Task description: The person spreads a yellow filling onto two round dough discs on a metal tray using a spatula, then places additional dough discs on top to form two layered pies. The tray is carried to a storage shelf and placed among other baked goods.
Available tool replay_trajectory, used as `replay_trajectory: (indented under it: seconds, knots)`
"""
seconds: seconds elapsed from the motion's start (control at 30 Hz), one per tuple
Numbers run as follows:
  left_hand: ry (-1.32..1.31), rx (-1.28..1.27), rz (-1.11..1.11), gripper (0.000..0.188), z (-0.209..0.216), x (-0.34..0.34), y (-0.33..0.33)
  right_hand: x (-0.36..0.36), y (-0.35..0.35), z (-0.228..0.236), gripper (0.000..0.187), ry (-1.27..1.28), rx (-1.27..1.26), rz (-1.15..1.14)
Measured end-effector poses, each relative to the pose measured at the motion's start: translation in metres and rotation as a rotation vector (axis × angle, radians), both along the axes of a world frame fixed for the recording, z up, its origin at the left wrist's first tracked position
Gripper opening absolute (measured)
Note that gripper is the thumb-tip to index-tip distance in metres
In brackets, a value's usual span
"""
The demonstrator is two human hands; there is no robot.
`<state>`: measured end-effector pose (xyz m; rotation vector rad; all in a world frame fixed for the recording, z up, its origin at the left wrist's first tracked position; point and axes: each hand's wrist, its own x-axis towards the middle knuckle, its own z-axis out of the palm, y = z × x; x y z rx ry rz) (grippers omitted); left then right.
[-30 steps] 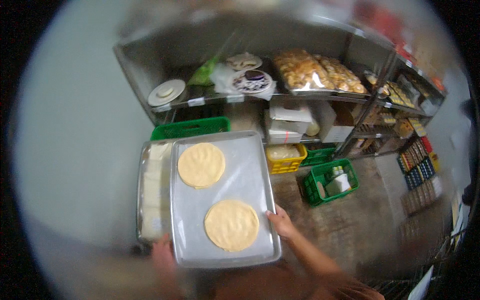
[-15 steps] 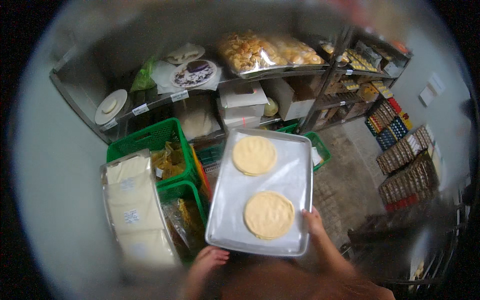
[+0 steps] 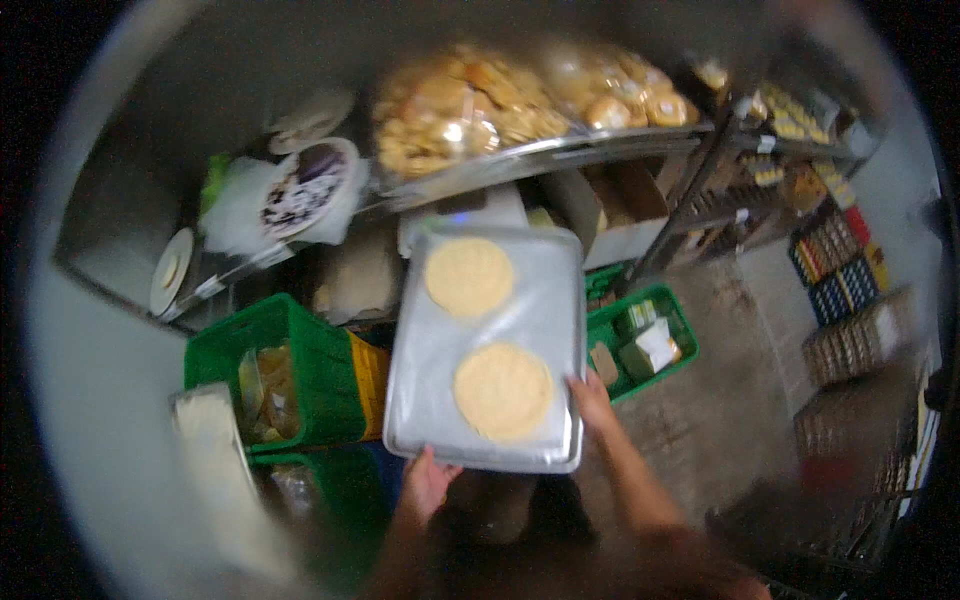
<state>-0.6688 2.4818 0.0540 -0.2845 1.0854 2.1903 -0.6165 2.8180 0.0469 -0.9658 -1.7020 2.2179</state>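
A silver baking tray (image 3: 420,400) is held out in front of me, tilted a little. On it lie two round, flat, pale dough discs, the far one (image 3: 469,277) toward the shelf and the near one (image 3: 504,392) closer to me. My left hand (image 3: 430,482) grips the near edge at the tray's left corner, its thumb up at the rim. At the right side my right hand (image 3: 592,400) is closed round the edge, thumb on the rim. The fingers beneath the tray are hidden.
A shelf ahead carries bags of bread rolls (image 3: 460,110) and a purple-and-white cake (image 3: 312,188). Green crates (image 3: 325,390) stand at the left beside a pale packed tray (image 3: 215,440). Another green crate (image 3: 690,340) sits on the floor; stacked egg trays (image 3: 830,250) line the right wall.
The tray has shifted left and slightly up in view. My left hand has closed on its near edge. The shelf now looks nearer, and the floor crate shows more.
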Motion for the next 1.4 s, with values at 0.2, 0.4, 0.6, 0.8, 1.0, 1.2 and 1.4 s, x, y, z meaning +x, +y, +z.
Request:
replay_trajectory:
  seconds: [0.2, 0.4, 0.6, 0.8, 1.0, 1.2, 1.4]
  knots:
    - [0.133, -0.069, 0.103, 0.046, 0.004, -0.084, 0.07, -0.134, 0.076, 0.002, 0.042, 0.103, -0.108, 0.178]
    - [0.044, -0.026, 0.084, 0.051, -0.009, -0.117, 0.1, -0.168, 0.118, 0.005, 0.042, 0.226, -0.134, 0.184]
    - [-0.072, 0.264, 0.046, 0.052, -0.038, -0.142, 0.199, -0.171, 0.221, 0.037, 0.044, -0.016, 0.174, 0.118]
    - [-0.028, 0.201, -0.032, 0.051, -0.034, -0.185, 0.323, -0.167, 0.323, 0.032, 0.038, 0.111, 0.182, -0.029]
    - [0.017, 0.195, -0.09, 0.05, -0.011, -0.221, 0.424, -0.165, 0.41, -0.003, 0.037, 0.008, 0.353, -0.135]
    - [0.16, 0.055, -0.166, 0.048, 0.003, -0.25, 0.48, -0.163, 0.432, -0.022, 0.036, 0.108, 0.427, -0.29]
    - [0.07, 0.512, -0.305, 0.075, -0.023, -0.219, 0.523, -0.172, 0.42, -0.038, 0.038, 0.052, 0.167, -0.23]
